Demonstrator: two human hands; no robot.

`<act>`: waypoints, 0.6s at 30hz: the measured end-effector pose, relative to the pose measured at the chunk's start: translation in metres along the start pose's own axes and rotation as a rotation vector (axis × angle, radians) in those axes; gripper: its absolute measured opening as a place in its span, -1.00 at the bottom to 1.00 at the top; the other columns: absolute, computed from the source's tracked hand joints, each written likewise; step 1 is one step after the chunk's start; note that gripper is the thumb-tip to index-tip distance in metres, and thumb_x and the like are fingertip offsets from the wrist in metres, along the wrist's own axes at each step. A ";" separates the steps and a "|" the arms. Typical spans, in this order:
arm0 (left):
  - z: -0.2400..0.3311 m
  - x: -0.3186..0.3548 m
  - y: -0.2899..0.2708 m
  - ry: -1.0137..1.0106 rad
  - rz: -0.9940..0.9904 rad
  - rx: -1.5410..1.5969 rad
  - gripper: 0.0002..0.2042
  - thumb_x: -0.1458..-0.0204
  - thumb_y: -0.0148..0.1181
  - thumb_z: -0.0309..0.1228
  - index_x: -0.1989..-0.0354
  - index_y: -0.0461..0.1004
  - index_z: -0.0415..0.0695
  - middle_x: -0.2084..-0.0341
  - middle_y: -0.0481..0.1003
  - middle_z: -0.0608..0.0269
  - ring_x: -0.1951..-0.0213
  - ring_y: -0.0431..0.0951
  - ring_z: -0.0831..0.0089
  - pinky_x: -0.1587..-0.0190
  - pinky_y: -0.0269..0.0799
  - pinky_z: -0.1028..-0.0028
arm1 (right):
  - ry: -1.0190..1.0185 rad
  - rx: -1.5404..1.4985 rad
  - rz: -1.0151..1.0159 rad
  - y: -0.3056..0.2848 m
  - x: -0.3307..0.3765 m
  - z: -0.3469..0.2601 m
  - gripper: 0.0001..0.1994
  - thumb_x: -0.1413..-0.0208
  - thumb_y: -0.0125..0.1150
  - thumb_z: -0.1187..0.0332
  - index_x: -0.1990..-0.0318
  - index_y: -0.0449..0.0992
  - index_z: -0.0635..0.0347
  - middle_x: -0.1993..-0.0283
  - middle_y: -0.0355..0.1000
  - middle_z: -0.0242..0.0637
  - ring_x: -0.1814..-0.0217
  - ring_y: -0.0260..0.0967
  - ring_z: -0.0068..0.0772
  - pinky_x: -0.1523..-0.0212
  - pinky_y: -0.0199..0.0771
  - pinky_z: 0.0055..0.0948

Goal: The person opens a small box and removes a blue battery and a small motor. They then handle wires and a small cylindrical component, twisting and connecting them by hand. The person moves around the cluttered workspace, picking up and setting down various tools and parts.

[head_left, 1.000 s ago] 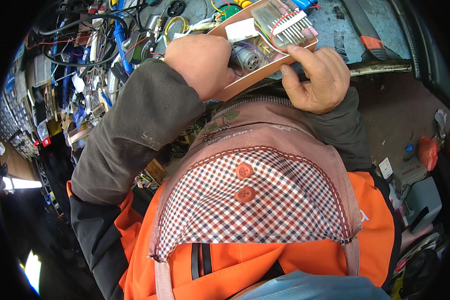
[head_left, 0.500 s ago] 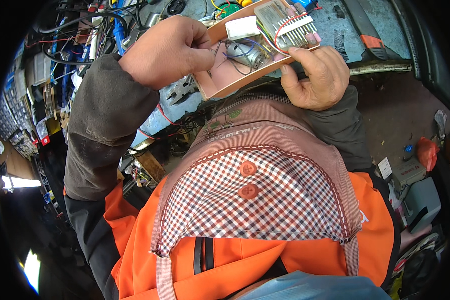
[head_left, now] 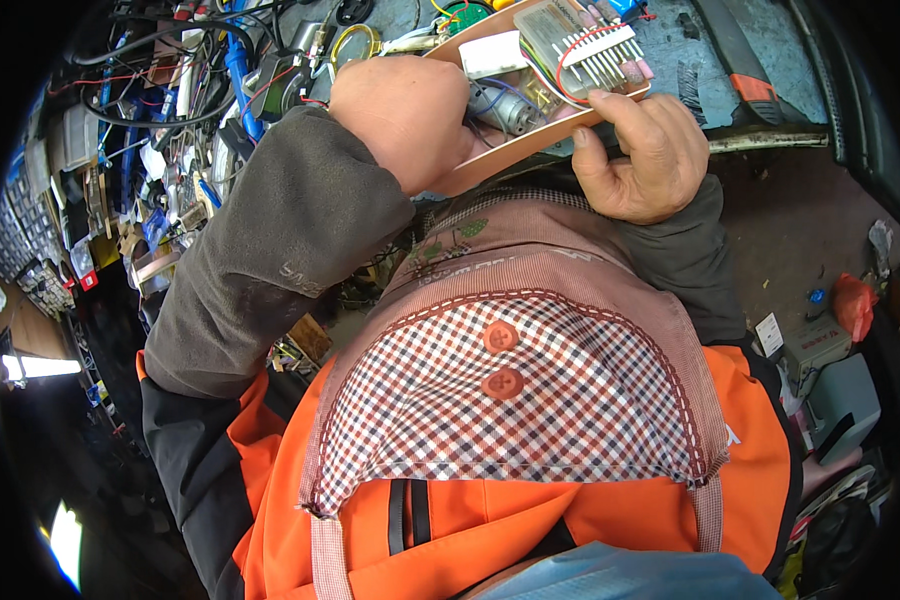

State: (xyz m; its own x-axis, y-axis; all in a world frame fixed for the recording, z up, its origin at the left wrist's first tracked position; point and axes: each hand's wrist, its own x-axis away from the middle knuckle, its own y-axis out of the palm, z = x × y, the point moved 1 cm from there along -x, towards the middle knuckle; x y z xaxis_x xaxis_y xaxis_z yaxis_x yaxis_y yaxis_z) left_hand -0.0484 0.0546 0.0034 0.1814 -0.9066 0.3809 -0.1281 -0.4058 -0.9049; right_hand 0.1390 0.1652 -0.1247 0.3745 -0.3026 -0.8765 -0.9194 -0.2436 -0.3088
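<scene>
A shallow salmon-coloured box lies tilted on the bench. My right hand holds its near wall, index fingertip over the rim and thumb against the outside, the other fingers curled. My left hand reaches into the box's left end, back of the hand up; its fingers are hidden, so anything in them cannot be made out. Inside the box, a small silver motor with wires lies beside a white block. To its right are a clear plastic case and a white rack of thin metal bits.
Cables and loose parts crowd the bench's left side. A cutter knife with an orange-and-black end lies at the right, close to the bench edge. Below, a red plastic bag and a grey box are on the floor.
My left hand has moved right and slightly down, deeper into the box; its fingertips, visible before beside thin dark pieces, are now hidden. My right hand and the box have shifted slightly right.
</scene>
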 end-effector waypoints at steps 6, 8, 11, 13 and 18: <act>-0.006 0.006 0.003 0.020 0.055 0.114 -0.69 0.00 0.39 -0.16 0.40 0.65 -0.21 0.53 0.60 -0.07 0.43 0.66 -0.06 0.32 0.57 0.07 | -0.022 0.001 0.015 0.003 0.000 0.001 -0.62 -0.07 0.43 0.39 -0.09 0.63 0.09 0.40 0.49 -0.42 0.52 0.41 -0.33 0.48 0.39 -0.33; -0.016 0.001 0.004 0.047 0.070 0.293 -0.72 0.00 0.38 -0.20 0.40 0.62 -0.21 0.55 0.59 -0.04 0.45 0.66 0.01 0.34 0.55 0.11 | -0.022 0.018 0.030 0.004 0.003 0.005 -0.62 -0.07 0.42 0.38 -0.08 0.63 0.09 0.39 0.50 -0.42 0.51 0.42 -0.32 0.48 0.40 -0.32; -0.021 0.006 -0.006 -0.023 0.000 0.448 -0.77 -0.01 0.37 -0.26 0.41 0.58 -0.21 0.55 0.57 0.03 0.47 0.65 0.14 0.35 0.53 0.19 | -0.037 0.011 0.038 0.003 0.007 0.009 -0.62 -0.07 0.42 0.38 -0.08 0.62 0.10 0.39 0.51 -0.40 0.50 0.44 -0.30 0.46 0.41 -0.30; -0.023 0.010 -0.014 -0.037 0.022 0.510 -0.80 -0.04 0.34 -0.31 0.33 0.62 -0.21 0.53 0.58 0.02 0.45 0.64 0.14 0.34 0.53 0.18 | -0.037 0.000 0.042 0.002 0.006 0.008 -0.64 -0.07 0.42 0.37 -0.07 0.63 0.10 0.39 0.50 -0.39 0.49 0.44 -0.28 0.45 0.42 -0.29; -0.029 0.023 -0.022 0.054 0.293 0.406 -0.76 -0.13 0.39 -0.24 0.23 0.71 -0.18 0.38 0.57 -0.02 0.29 0.60 -0.05 0.20 0.51 0.10 | -0.037 0.033 0.015 -0.004 0.003 0.005 -0.69 -0.06 0.42 0.37 0.00 0.64 0.11 0.36 0.48 -0.37 0.47 0.43 -0.26 0.43 0.43 -0.26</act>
State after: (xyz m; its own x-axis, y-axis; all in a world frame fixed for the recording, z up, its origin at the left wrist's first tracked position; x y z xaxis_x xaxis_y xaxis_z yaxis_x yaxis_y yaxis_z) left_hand -0.0699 0.0393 0.0376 0.1422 -0.9848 0.0993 0.2259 -0.0654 -0.9720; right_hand 0.1431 0.1700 -0.1276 0.3561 -0.2718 -0.8941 -0.9287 -0.2087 -0.3064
